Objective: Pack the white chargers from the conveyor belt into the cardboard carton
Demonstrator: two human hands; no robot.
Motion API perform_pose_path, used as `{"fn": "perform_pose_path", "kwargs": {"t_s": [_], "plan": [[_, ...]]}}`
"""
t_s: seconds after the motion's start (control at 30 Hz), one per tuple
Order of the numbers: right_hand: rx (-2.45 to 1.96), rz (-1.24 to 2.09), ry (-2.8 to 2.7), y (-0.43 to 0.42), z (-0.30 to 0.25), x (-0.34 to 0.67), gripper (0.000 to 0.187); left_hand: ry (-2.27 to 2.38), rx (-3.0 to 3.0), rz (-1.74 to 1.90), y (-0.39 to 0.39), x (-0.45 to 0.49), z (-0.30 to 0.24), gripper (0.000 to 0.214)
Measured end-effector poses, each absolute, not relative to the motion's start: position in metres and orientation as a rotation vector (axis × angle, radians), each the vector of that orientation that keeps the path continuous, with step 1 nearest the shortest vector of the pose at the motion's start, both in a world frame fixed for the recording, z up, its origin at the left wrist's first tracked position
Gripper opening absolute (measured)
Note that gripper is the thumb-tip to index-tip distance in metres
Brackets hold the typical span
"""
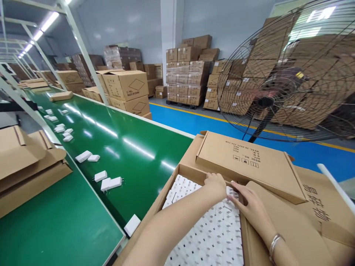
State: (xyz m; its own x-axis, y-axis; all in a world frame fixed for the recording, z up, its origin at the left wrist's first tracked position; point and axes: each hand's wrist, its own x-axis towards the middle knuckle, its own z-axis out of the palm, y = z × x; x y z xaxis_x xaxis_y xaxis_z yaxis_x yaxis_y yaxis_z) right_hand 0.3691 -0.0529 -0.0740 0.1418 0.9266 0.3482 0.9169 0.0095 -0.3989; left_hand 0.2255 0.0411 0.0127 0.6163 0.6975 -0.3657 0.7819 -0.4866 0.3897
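An open cardboard carton (251, 162) stands in front of me, packed with several rows of small white plug adapters (213, 236). My left hand (215, 184) reaches to the far end of the rows, its fingers curled down among the adapters near the carton's far flap; what they grip is hidden. My right hand (251, 208) lies beside it with fingers stretched out flat, resting on the adapters and the edge of the right flap (288, 229). A bracelet sits on my right wrist.
A green conveyor belt (133, 147) runs to the left with several loose white adapters (111, 183) on it. Folded cartons (24, 162) lie at the left. A large standing fan (288, 74) is at the right, with stacked cartons (183, 77) behind on a blue floor.
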Motion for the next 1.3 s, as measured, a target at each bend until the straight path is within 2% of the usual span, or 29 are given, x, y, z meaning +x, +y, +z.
{"fn": "perform_pose_path", "kwargs": {"t_s": [0.13,0.37,0.53,0.7,0.77,0.83,0.97,1.03,1.17,1.3], "plan": [[-1.878,0.046,-1.762,-0.053,-0.077,0.367,0.053,1.163,2.203,-0.120,0.042,0.212,0.011,0.067],[-1.840,0.071,-1.766,-0.056,-0.082,0.372,0.052,1.167,2.219,0.071,0.027,0.197,0.006,0.050],[-1.895,-0.028,-1.728,-0.056,-0.077,0.375,0.053,1.072,2.539,0.016,0.040,0.097,0.027,0.028],[-1.728,-0.007,-1.795,-0.040,-0.013,0.277,0.035,1.627,2.417,-0.258,0.054,-0.052,0.030,0.031],[-1.559,0.220,-2.109,-0.027,0.014,0.212,0.030,1.753,2.358,-0.321,0.057,-0.087,0.019,0.032],[-1.394,0.394,-2.640,-0.014,0.028,0.146,0.038,1.809,2.318,-0.347,0.059,-0.104,0.006,0.031],[-1.157,0.430,-2.962,-0.002,0.008,0.047,0.028,1.851,2.272,-0.297,0.062,-0.116,-0.005,0.025],[-1.079,0.416,-3.073,-0.001,-0.014,0.022,0.029,1.884,2.243,-0.248,0.065,-0.128,0.000,0.022],[-1.044,0.306,-3.159,0.005,-0.042,0.012,0.026,1.967,2.158,-0.174,0.068,-0.161,0.015,0.020],[-1.114,0.108,-3.106,0.030,-0.037,0.021,0.014,2.005,2.088,-0.135,0.068,-0.179,0.019,0.024]]}}
